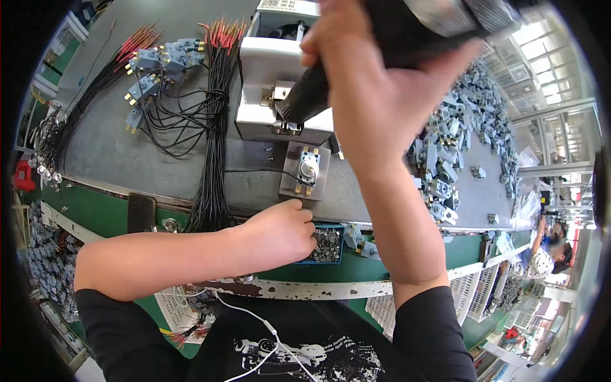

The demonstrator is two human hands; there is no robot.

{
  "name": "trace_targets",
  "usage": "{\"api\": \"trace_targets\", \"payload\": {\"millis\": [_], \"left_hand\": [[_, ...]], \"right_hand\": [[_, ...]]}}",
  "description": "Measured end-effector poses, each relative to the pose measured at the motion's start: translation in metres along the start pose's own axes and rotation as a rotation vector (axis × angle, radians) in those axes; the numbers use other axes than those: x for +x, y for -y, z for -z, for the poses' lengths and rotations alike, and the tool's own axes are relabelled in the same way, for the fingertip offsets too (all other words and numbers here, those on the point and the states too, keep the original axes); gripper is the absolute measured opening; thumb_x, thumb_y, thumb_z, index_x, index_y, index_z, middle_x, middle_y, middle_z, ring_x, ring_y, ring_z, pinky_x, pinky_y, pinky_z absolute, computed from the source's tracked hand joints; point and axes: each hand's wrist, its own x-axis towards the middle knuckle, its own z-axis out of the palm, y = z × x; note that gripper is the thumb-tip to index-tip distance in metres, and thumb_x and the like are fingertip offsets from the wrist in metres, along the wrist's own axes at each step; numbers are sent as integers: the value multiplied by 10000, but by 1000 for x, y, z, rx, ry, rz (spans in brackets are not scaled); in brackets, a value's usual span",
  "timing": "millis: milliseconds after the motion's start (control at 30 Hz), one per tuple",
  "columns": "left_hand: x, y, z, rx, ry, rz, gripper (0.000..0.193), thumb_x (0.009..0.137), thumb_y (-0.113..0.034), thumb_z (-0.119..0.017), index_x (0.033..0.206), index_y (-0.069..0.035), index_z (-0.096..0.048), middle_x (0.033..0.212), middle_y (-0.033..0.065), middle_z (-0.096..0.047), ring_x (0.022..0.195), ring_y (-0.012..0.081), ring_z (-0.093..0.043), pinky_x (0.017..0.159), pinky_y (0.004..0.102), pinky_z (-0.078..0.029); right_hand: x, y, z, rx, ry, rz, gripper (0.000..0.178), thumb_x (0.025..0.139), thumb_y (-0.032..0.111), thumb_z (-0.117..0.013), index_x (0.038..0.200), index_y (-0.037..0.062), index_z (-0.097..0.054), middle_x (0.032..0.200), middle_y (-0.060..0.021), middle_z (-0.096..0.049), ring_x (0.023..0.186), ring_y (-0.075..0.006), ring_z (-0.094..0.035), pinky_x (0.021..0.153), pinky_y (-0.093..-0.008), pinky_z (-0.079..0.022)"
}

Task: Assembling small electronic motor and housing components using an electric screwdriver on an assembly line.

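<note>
My right hand [375, 102] is wrapped round a black power screwdriver [394, 38], blurred by motion. The tool slants down to the left, its tip at the metal outlet [287, 127] of a white screw feeder [270, 67]. My left hand [273, 234] has its fingers curled at the left edge of a blue tray [339, 254] of small metal parts; its fingertips are partly hidden. Just beyond that hand, a small grey-white switch part [309, 169] with brass terminals sits on a metal block [288, 181]. A black wire runs from it to the left.
A bundle of black wires [216, 127] with red ends lies left of the feeder, beside several wired grey switches [168, 57]. More grey switches [445, 153] are heaped at the right. Another person [547, 258] is at the far right.
</note>
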Motion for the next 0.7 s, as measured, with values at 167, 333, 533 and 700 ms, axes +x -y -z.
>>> {"api": "trace_targets", "payload": {"millis": [167,333,533,700], "left_hand": [[0,-7,5,-2,-42,-13,41,765,-170,-696,744,-139,-680,743,-30,-638,850,165,-632,793,314,-446],[0,-4,4,-77,-35,-20,56,798,-158,-670,831,-115,-656,780,-6,-623,827,177,-628,769,324,-446],[-2,-4,11,-279,-96,-7,106,820,-138,-644,913,-90,-635,852,35,-620,847,213,-632,769,365,-474],[-1,5,32,-329,-259,55,113,809,-103,-637,919,-80,-647,788,62,-621,813,260,-656,746,397,-509]], "right_hand": [[-8,-3,-19,57,-117,144,809,873,-116,-727,1499,18,-232,1006,-111,-630,819,-153,-681,623,-283,-584],[6,5,6,-45,263,-93,854,874,-129,-714,1518,62,-186,1019,-115,-615,845,-163,-668,624,-290,-577],[-4,-17,41,-150,309,308,850,820,-160,-750,1477,61,-257,1059,-159,-658,812,-182,-684,643,-297,-580],[-6,35,66,-104,205,30,586,881,-6,-739,1344,6,-380,974,-150,-642,794,-198,-664,669,-310,-555]]}}
